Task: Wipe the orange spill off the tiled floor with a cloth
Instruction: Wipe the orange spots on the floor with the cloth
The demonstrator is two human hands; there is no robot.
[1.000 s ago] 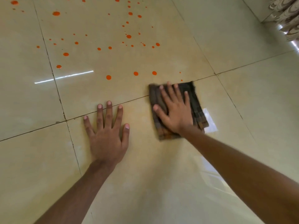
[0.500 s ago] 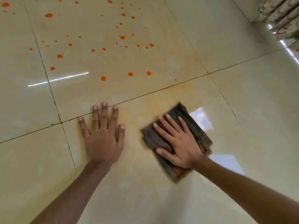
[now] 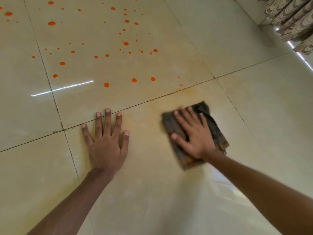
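Our right hand [image 3: 194, 136] lies flat on the cloth [image 3: 215, 131], fingers spread, palm pressing it to the tiled floor [image 3: 254, 107]; nothing is gripped, the hand simply bears down. Cloth is dark brown, folded to a rough rectangle, its corners showing beyond the fingertips and beside the wrist; edges look blurred.

Our left hand [image 3: 106, 141] is planted open on bare tile, well apart from the right, fingers splayed, the longest fingertips touching a grout line [image 3: 144, 103]. It holds nothing.

The orange spill [image 3: 106, 84] sits as scattered round drops on the tile beyond both hands, across that grout line, densest ahead of the left hand. Nearest drops lie just past the line; none touch the cloth. A faint yellowish smear [image 3: 152, 116] tints the tile between the two hands and ahead of the cloth.

Patterned curtain [image 3: 294, 19] hangs far beyond the right hand. A thin streak of glare [image 3: 62, 88] lies ahead of the left hand.
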